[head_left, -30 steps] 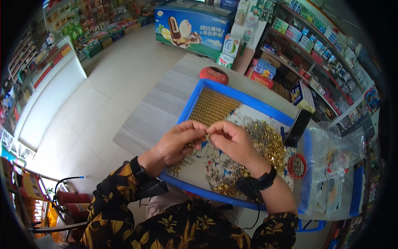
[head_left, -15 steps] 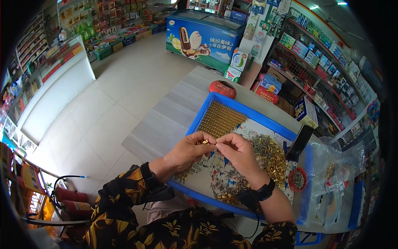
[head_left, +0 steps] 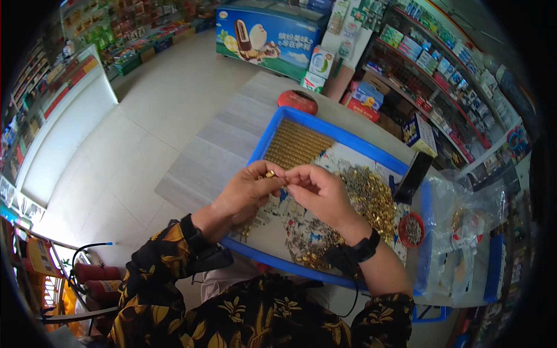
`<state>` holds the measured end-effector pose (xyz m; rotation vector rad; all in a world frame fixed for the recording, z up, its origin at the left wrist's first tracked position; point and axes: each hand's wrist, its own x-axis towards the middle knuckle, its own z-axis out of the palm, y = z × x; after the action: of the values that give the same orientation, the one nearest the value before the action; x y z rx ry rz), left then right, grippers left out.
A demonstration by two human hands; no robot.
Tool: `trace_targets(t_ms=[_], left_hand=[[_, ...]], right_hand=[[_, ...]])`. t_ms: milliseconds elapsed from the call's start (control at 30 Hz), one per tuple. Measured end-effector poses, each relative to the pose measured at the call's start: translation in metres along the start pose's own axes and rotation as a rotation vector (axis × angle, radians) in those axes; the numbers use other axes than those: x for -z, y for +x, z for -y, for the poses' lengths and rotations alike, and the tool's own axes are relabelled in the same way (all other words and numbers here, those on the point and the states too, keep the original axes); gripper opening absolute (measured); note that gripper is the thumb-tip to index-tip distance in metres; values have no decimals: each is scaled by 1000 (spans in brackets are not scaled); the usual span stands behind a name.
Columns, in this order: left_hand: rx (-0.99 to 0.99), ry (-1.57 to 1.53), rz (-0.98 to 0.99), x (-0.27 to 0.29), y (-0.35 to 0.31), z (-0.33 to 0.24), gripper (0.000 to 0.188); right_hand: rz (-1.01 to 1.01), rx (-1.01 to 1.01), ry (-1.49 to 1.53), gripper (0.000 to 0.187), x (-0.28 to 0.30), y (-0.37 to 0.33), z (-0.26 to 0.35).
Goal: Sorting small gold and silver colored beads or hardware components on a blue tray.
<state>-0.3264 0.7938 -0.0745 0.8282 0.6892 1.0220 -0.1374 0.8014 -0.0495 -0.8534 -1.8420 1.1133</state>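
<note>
My left hand [head_left: 246, 192] pinches a small gold piece [head_left: 270, 174] between thumb and fingers; the fingertips of my right hand [head_left: 320, 192] meet the left's, and whether they hold anything I cannot tell. The piece sits above the blue tray [head_left: 357, 137], towards its left rim, which my left wrist crosses. Gold rows [head_left: 293, 144] fill the far left corner; a loose heap [head_left: 381, 216] lies to my right, near a red bowl [head_left: 411, 231]. Leftward the grey table [head_left: 212, 148] extends, then tiled floor [head_left: 159, 119] reaching a blue freezer [head_left: 270, 43].
</note>
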Motion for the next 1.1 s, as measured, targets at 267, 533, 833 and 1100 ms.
trace_targets(t_ms=[267, 533, 833, 1100], left_hand=[[-45, -38, -77, 2, 2, -5, 13], [-92, -128, -126, 1, -5, -7, 14], [-94, -147, -101, 1, -6, -7, 18], [-30, -47, -76, -4, -6, -9, 15]], right_hand=[[25, -130, -202, 18, 21, 16, -11], [189, -274, -644, 22, 16, 21, -32], [77, -247, -535, 18, 11, 26, -44], [106, -248, -626, 21, 10, 26, -43]])
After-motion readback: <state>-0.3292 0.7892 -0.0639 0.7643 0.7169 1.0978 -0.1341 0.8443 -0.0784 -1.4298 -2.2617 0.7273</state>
